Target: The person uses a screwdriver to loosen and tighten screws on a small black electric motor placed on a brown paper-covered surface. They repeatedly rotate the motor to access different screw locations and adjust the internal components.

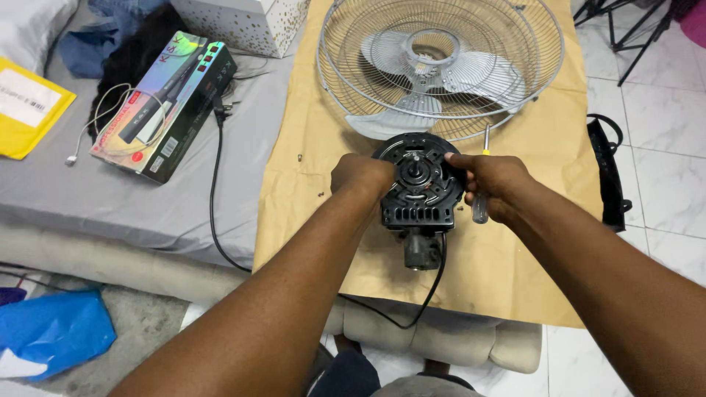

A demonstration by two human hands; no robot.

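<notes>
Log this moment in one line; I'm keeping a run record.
left hand: grips fan motor | right hand: on motor, holds screwdriver | fan grille behind, on brown paper

White tiled floor on the right; a grey sheeted bed on the left, brown paper spread across a beige cushion.

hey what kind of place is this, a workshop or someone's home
Likely a home room, not a workshop: a grey-sheeted mattress, white tiled floor, and brown paper spread under the black fan motor.
</notes>
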